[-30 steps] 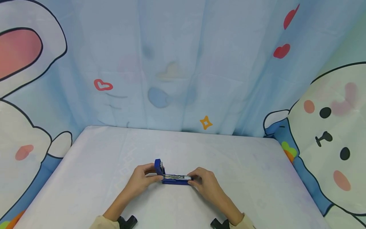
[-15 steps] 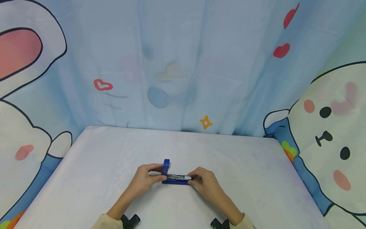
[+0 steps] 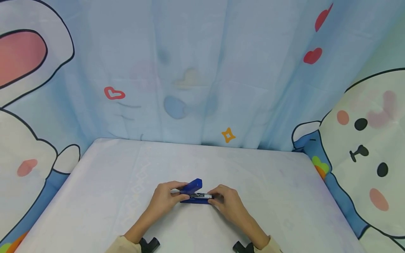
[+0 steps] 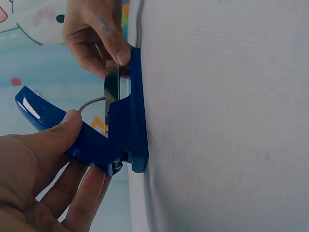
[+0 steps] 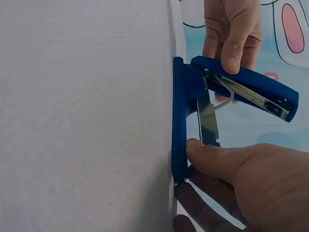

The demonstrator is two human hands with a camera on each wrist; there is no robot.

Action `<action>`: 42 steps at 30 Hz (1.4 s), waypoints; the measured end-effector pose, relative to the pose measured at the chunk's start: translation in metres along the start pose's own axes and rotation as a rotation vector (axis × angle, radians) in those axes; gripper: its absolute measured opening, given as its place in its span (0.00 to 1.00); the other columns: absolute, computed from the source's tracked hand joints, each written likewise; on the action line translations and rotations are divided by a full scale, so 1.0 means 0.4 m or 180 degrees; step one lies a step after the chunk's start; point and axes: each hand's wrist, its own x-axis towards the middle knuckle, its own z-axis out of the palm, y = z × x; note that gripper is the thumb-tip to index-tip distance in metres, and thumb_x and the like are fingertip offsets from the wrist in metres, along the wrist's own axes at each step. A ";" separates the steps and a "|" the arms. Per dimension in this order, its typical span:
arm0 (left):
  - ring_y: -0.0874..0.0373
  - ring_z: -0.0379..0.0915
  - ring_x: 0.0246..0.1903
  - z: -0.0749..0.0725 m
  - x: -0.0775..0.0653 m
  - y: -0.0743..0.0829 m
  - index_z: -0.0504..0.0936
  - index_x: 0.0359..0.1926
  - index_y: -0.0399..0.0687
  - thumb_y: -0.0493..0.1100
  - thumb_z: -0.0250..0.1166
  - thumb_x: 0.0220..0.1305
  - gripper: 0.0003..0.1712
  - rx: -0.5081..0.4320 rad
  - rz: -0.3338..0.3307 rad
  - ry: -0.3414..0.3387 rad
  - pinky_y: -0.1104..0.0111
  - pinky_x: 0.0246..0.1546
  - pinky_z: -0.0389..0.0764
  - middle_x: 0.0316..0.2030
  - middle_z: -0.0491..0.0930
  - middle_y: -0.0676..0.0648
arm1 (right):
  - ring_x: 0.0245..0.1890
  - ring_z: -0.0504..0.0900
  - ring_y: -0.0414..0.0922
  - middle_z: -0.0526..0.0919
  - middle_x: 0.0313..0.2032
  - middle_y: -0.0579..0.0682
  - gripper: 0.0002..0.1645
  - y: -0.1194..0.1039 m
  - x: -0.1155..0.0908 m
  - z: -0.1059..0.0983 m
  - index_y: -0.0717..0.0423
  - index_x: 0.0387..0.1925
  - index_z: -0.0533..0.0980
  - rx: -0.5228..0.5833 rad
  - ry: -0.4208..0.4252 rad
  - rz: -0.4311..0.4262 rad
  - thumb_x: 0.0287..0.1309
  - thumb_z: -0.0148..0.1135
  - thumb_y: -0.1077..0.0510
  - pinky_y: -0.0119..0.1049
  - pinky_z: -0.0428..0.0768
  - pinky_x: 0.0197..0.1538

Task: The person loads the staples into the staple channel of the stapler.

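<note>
A blue stapler (image 3: 195, 201) rests on the white-covered table, its top cover (image 4: 87, 140) tilted up at an angle above the metal staple magazine (image 5: 207, 123). Between cover and magazine a thin curved metal piece (image 5: 231, 92) shows. My left hand (image 3: 164, 196) pinches the cover near its hinge, thumb on one side and fingers on the other. At the stapler's front end, my right hand (image 3: 228, 203) grips the base (image 5: 179, 121) between thumb and fingers. Whether staples lie in the magazine is too small to tell.
The white tablecloth (image 3: 269, 182) spreads around both hands. Behind the table hangs a light blue curtain (image 3: 202, 70) with cartoon prints, reaching along both sides. Black wrist straps (image 3: 149, 245) sit at the sleeve cuffs.
The stapler's cover has swung from nearly upright down toward the right, over the magazine. My left hand has shifted slightly right with it, while the right hand stays in place.
</note>
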 end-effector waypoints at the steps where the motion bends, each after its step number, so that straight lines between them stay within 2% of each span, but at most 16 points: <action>1: 0.44 0.86 0.57 0.002 0.000 0.002 0.89 0.57 0.46 0.41 0.78 0.61 0.22 0.0070 0.0003 0.0021 0.67 0.49 0.89 0.56 0.89 0.41 | 0.37 0.84 0.36 0.90 0.37 0.41 0.13 0.000 0.000 0.000 0.48 0.41 0.88 0.0000 0.0000 -0.0005 0.54 0.80 0.64 0.31 0.83 0.43; 9: 0.52 0.88 0.51 0.013 0.003 0.014 0.92 0.54 0.55 0.49 0.80 0.58 0.22 0.0854 0.0245 0.0176 0.57 0.50 0.86 0.48 0.93 0.50 | 0.37 0.83 0.35 0.90 0.37 0.41 0.13 0.003 -0.002 0.003 0.47 0.40 0.88 -0.0017 0.0010 -0.0003 0.54 0.80 0.63 0.31 0.83 0.42; 13: 0.56 0.87 0.45 0.018 0.008 0.019 0.92 0.53 0.57 0.50 0.81 0.57 0.22 0.1048 0.0344 0.0196 0.64 0.44 0.82 0.47 0.93 0.53 | 0.37 0.84 0.35 0.90 0.37 0.42 0.12 0.003 -0.002 0.004 0.48 0.39 0.87 -0.0024 0.0016 0.0026 0.54 0.80 0.64 0.31 0.83 0.42; 16: 0.59 0.83 0.37 0.022 0.011 0.021 0.93 0.53 0.57 0.50 0.81 0.56 0.22 0.1110 0.0405 0.0199 0.72 0.35 0.75 0.46 0.93 0.53 | 0.37 0.84 0.36 0.89 0.36 0.42 0.11 0.000 -0.002 0.004 0.49 0.38 0.87 -0.0030 0.0017 0.0053 0.54 0.80 0.64 0.31 0.83 0.42; 20: 0.63 0.77 0.33 0.028 0.012 0.024 0.93 0.53 0.58 0.50 0.81 0.56 0.21 0.1197 0.0446 0.0190 0.75 0.31 0.68 0.45 0.93 0.54 | 0.37 0.84 0.36 0.89 0.36 0.42 0.11 -0.003 -0.001 0.003 0.50 0.36 0.86 -0.0052 0.0028 0.0079 0.53 0.81 0.64 0.31 0.83 0.42; 27: 0.60 0.83 0.40 0.035 0.013 0.027 0.93 0.52 0.60 0.51 0.81 0.56 0.21 0.1376 0.0511 0.0211 0.73 0.35 0.76 0.45 0.93 0.55 | 0.36 0.85 0.37 0.89 0.35 0.43 0.11 -0.001 -0.003 0.004 0.51 0.36 0.87 -0.0021 0.0078 0.0038 0.51 0.82 0.64 0.31 0.84 0.42; 34: 0.60 0.83 0.42 0.040 0.015 0.023 0.93 0.53 0.63 0.52 0.80 0.58 0.20 0.1496 0.0487 0.0168 0.70 0.37 0.80 0.46 0.93 0.57 | 0.37 0.86 0.38 0.89 0.35 0.44 0.13 -0.003 -0.003 0.005 0.52 0.36 0.86 0.0023 0.0126 0.0018 0.51 0.82 0.66 0.32 0.84 0.42; 42: 0.60 0.84 0.42 0.044 0.013 0.027 0.92 0.53 0.62 0.53 0.79 0.58 0.20 0.1626 0.0603 0.0176 0.69 0.37 0.81 0.45 0.93 0.57 | 0.40 0.88 0.39 0.90 0.37 0.44 0.15 -0.002 -0.003 0.009 0.51 0.38 0.86 0.0084 0.0137 0.0234 0.50 0.82 0.66 0.35 0.86 0.48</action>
